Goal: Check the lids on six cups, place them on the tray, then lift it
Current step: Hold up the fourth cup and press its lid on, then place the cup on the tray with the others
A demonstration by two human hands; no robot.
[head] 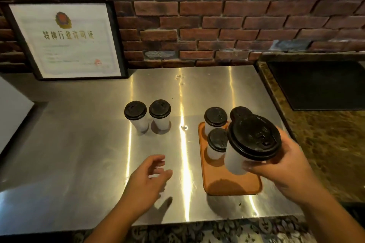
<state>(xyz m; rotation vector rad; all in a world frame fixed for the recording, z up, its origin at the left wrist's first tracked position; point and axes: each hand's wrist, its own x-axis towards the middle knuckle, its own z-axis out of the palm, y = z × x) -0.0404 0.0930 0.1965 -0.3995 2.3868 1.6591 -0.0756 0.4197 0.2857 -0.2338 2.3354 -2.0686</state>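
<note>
- The right hand [284,165] held a lidded cup [252,140] tilted above the orange tray [233,185], its fingers [254,166] curled round the white wall under the black lid.
- Bare tray floor lay directly beneath this cup; three cups [215,117] stood at the far end, one half hidden.
- The left hand [146,179] hovered over the tabletop [79,154], fingers spread and loose, holding nothing.
- Two cups [135,113] stood upright side by side, straight beyond the left hand, which was the nearer.
</note>
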